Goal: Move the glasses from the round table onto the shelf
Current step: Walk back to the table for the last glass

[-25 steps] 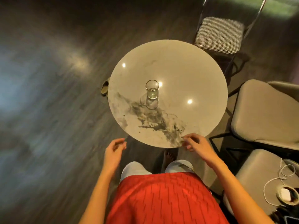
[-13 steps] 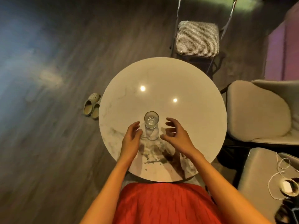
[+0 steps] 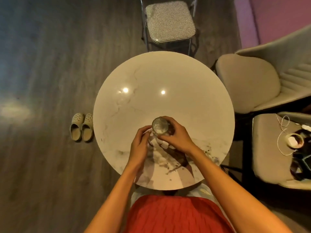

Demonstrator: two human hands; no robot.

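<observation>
The person stands at the near edge of the round table (image 3: 168, 78), both bare forearms reaching out over its marbled top. The right hand (image 3: 178, 138) comes in from the right, with fingers and thumb curled round the glass (image 3: 159, 126). The left hand (image 3: 140, 145) comes in from the left, its fingers bent in towards the glass's lower side. I cannot tell whether they grip it or only touch. The glass stands upright over the near half of the table, just short of its middle. I cannot tell whether its base rests on the top.

A pair of slippers (image 3: 81, 126) lies on the floor just left of the table. A checked stool (image 3: 170, 22) stands beyond its far edge, and a padded chair (image 3: 247, 83) stands to its right. I can read no writing anywhere.
</observation>
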